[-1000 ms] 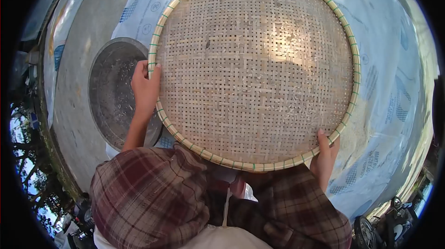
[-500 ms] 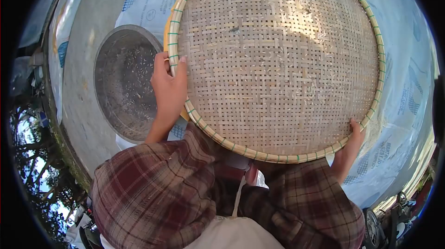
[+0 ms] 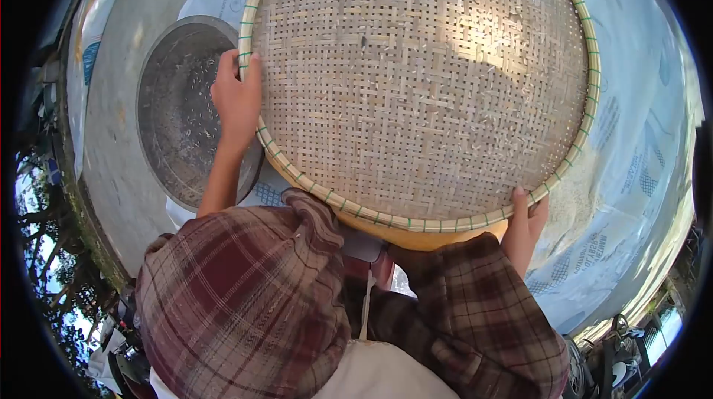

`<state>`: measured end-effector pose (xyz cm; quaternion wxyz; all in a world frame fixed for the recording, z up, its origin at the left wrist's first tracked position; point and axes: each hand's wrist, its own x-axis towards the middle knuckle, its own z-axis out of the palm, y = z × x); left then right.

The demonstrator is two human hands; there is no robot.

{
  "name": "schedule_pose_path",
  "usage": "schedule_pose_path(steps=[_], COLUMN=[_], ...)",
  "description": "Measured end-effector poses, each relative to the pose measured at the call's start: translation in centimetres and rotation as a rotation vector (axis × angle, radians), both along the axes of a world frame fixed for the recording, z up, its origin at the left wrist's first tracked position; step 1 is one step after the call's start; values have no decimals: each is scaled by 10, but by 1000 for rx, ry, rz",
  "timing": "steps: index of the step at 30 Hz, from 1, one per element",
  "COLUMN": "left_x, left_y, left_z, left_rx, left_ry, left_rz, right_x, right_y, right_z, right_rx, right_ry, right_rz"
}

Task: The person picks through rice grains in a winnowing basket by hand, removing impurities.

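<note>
Bamboo tray (image 3: 416, 139), top cropped, yellow object (image 3: 417, 239) beneath mostly hidden

Grey concrete ground (image 3: 119, 124) runs along the left side, outdoors. Pale blue plastic sheeting (image 3: 624, 206) with printed lettering and patterns covers the ground on the right; a printed strip (image 3: 90, 57) lies farther left. Dark tree branches (image 3: 46, 254) at near left show bright gaps. A motorbike (image 3: 615, 358) stands near right. Sunlight brightens the sheeting's right edge.
</note>
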<state>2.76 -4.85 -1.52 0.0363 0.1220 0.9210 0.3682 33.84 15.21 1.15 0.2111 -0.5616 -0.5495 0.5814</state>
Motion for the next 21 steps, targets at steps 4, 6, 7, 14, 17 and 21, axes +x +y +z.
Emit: schedule_pose_path(steps=[4, 6, 7, 14, 17, 21], left_x=[-1, -2, -1, -3, -3, -2], left_y=[-12, -13, -13, -8, -8, -6], left_z=[4, 5, 5, -4, -4, -6], left_rx=[-169, -187, -199, -110, -88, -43], left_ry=[71, 84, 68, 68, 64, 38], left_rz=[23, -6, 2, 2, 12, 28], right_x=[-4, -2, -4, -4, -3, 2], right_y=[-3, 0, 1, 6, 14, 22], right_z=[-8, -16, -16, -17, -26, -25], right_rx=[-125, -143, -128, -106, -90, -162], right_ry=[73, 86, 62, -2, -9, -15], right_rz=[-28, -23, -14, 22, 60, 89])
